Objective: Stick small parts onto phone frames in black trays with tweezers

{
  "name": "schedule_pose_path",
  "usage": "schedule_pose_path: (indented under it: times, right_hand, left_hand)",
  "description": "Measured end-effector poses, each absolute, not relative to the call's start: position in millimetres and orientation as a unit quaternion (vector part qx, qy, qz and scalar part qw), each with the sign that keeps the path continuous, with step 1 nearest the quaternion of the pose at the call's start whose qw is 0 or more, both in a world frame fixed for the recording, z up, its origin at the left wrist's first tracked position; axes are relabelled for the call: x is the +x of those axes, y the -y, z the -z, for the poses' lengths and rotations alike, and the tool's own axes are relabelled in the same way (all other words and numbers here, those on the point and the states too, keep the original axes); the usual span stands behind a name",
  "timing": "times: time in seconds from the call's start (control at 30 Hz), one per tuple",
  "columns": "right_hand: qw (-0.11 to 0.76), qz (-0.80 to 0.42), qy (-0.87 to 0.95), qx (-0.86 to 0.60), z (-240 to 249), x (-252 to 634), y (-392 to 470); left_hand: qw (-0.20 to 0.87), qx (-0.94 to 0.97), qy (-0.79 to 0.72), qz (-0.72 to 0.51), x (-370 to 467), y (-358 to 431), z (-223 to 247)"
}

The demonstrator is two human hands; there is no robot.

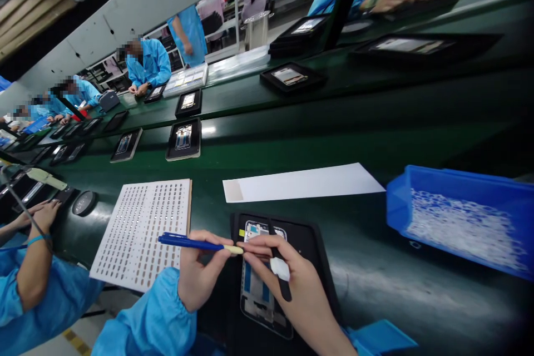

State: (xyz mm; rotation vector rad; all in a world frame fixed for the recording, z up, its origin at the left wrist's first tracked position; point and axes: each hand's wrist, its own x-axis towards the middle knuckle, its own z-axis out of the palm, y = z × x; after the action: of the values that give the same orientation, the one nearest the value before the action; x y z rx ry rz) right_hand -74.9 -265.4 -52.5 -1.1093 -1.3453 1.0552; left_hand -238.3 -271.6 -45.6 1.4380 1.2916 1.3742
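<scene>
My left hand (200,275) is closed around a blue pen-like tool (189,242) with a cream tip pointing right. My right hand (302,283) has its fingertips pinched together at that cream tip. A slim black tool that looks like tweezers (285,288), with a white wrap (280,268) on it, is held in the right hand. Anything tiny between the right fingertips is too small to make out. Beneath both hands, a phone frame (254,303) lies in a black tray (319,250), partly covered by the right hand.
A white perforated board (142,228) lies left, a white paper strip (300,182) ahead. At right stands a blue bin (398,200) of small white rings (463,228). Trays with phone frames (183,138) line the green bench (233,144). A co-worker's hands (44,214) are at far left.
</scene>
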Motion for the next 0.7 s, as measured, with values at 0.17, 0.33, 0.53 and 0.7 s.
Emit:
schedule_pose_path:
  times: [0.17, 0.33, 0.53, 0.7]
  right_hand:
    - [0.545, -0.443, 0.536, -0.469, 57.9, -77.7, 266.1]
    - [0.545, -0.421, 0.526, -0.499, 59.6, -78.3, 267.8]
    - [0.560, -0.384, 0.534, -0.504, 57.7, -77.8, 266.1]
    - [0.549, -0.398, 0.533, -0.507, 57.1, -76.7, 264.6]
  left_hand:
    - [0.354, 0.568, -0.503, -0.546, -237.9, 272.4, 51.9]
    - [0.270, 0.636, -0.448, -0.567, -234.3, 269.6, 50.0]
    - [0.240, 0.676, -0.415, -0.560, -232.6, 267.0, 51.8]
    - [0.235, 0.666, -0.436, -0.558, -231.0, 267.6, 55.6]
